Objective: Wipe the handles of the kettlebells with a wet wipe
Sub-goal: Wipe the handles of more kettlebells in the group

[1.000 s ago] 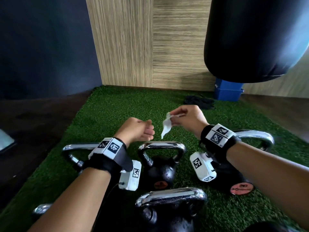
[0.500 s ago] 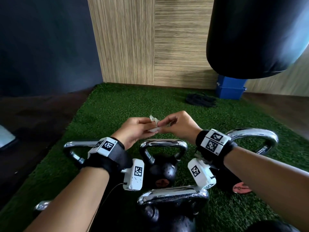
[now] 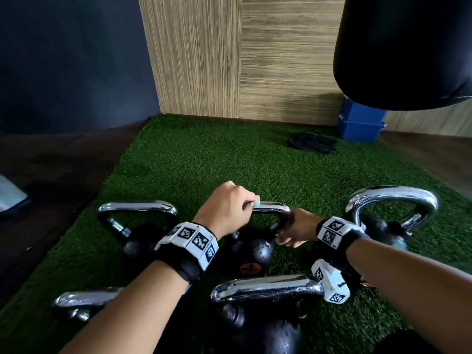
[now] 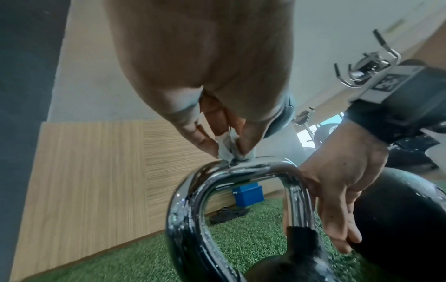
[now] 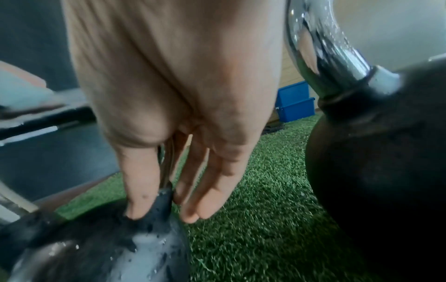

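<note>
step: wiping middle kettlebell handle | my left hand pinches wet wipe on it | my right hand braces handle side, fingers straight | next: likely drag wipe along the bar

Green turf mat bears five kettlebells, a dark coil, perhaps rope.

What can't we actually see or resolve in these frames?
- Wet wipe: mostly hidden inside the left hand in the head view; only a corner shows.
- Middle kettlebell handle: its left part is covered by the left hand, its right upright by the right hand.
- Red label on that kettlebell: too small and dark to read.
- Near-left kettlebell: body hidden by the left forearm.
- Right wrist view: left side blurred.
</note>
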Available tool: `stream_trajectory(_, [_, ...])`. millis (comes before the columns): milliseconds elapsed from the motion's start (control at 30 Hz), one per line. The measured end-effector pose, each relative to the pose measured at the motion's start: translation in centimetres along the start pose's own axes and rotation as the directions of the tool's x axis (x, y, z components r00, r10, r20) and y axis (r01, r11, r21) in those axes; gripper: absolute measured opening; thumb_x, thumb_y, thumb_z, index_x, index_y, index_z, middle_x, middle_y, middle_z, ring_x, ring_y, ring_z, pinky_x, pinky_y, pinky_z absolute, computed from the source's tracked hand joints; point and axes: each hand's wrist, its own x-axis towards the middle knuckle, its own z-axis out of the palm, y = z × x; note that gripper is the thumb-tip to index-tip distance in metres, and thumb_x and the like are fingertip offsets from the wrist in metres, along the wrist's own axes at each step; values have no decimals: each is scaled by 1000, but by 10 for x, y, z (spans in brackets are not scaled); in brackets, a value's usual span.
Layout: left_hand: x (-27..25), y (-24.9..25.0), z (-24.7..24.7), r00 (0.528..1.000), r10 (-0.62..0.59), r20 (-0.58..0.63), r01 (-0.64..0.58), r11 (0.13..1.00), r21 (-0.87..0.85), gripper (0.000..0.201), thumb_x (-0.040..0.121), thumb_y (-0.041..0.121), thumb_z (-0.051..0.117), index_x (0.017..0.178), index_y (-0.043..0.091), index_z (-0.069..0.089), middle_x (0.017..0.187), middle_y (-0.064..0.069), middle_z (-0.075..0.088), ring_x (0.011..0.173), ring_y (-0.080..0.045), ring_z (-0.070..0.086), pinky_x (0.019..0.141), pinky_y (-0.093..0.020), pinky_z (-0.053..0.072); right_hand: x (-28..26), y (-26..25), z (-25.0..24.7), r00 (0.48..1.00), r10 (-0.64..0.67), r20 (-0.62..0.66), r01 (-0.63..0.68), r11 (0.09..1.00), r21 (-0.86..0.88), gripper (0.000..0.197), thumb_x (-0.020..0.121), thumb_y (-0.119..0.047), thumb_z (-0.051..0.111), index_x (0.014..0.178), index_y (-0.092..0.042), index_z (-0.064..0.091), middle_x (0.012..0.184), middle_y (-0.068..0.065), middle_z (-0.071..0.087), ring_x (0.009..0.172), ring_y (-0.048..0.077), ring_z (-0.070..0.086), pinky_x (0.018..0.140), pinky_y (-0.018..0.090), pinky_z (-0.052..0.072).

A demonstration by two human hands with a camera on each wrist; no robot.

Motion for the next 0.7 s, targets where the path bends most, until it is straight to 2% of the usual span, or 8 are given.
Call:
stream_trajectory(100, [1,8,7,1000,-11,8,10,997,71,30,99,34,57,111,19,79,109,-1,79,102,-23,63,100,-37,53,8,14,4,997,-47,-61,54,993,109,20,75,0,83,89,-10,74,67,6,74,54,16,63,55,30,53])
stream_trajectory(167, [1,11,10,1000,3,2,-3,996,91,32,102,39,54,104,20,81,104,-3,79,99,-23,62,94,-39,54,12,25,5,997,-61,-57,71,980,188,22,72,-6,87,88,-16,77,75,8,76,61,20,65,57,32,53])
stream_trajectory(333, [-6,-9,4,998,-17,-63,18,1000,24,35,102,20,56,72,11,72,58,-7,65,53,-19,47,64,-35,48,17,35,12,989,-79,-126,110,960,258,41,56,-33,95,90,-17,78,81,11,76,65,20,65,60,32,56])
stream_trajectory(400, [-12,-24,-2,991,-70,-117,64,997,-53,30,99,20,62,74,10,74,63,-10,70,51,-22,59,59,-35,49,19,34,14,983,-91,-157,127,963,237,54,49,-43,94,91,-13,77,82,11,77,65,20,67,61,33,57])
stream_trajectory(467, [-21,-29,-4,990,-30,-139,25,999,-32,24,101,23,63,86,15,80,82,-4,79,69,-25,70,73,-33,56,20,33,13,982,-101,-159,134,969,209,60,48,-46,92,93,-11,76,84,12,78,67,21,69,67,37,60])
stream_trajectory(567, [-31,-22,0,987,83,-140,-81,996,23,20,103,22,62,105,18,81,105,3,81,77,-27,68,74,-37,58,21,32,10,985,-116,-131,140,972,190,56,50,-46,91,94,-14,76,87,11,79,71,21,71,73,41,60])
stream_trajectory(633, [-35,-28,3,980,26,-196,-31,999,-23,21,104,24,61,106,17,81,103,-2,80,72,-25,70,67,-38,58,21,32,10,985,-114,-129,140,967,212,51,54,-40,91,95,-12,76,89,12,79,71,22,69,69,38,58])
stream_trajectory(700, [-42,-41,7,963,-133,-236,116,990,-83,26,104,27,60,96,11,80,86,-10,78,65,-24,70,62,-41,56,22,33,12,987,-104,-126,132,960,246,47,60,-33,91,97,-9,75,87,13,78,69,23,65,64,35,56])
